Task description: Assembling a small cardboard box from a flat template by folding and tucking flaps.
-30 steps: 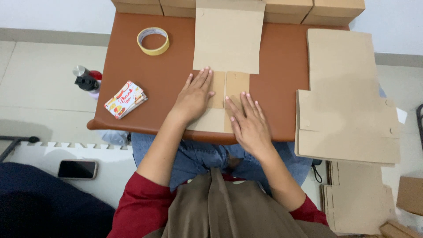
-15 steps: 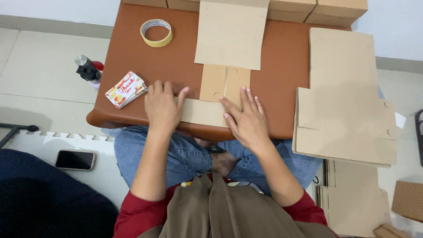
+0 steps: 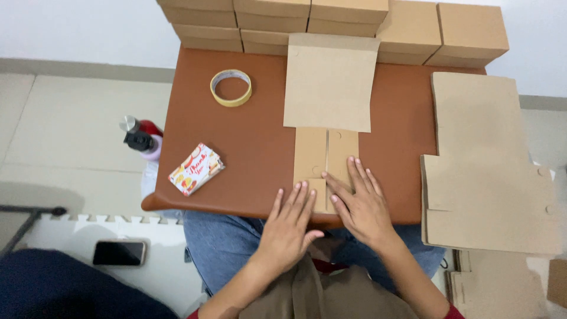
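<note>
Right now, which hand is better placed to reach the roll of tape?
Probably the left hand. It lies at the near edge on the folded cardboard flaps, on the same side as the roll of tape; the right hand would have to cross over.

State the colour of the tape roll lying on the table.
The tape roll is pale yellow, seen best in the head view.

Thing: flat brown cardboard box piece point(image 3: 328, 100)
Shape: big square part at the far end, narrow folded flaps near the person
Pose: lying flat
Place: middle of the brown table point(image 3: 195, 142), flaps at the near edge
</note>
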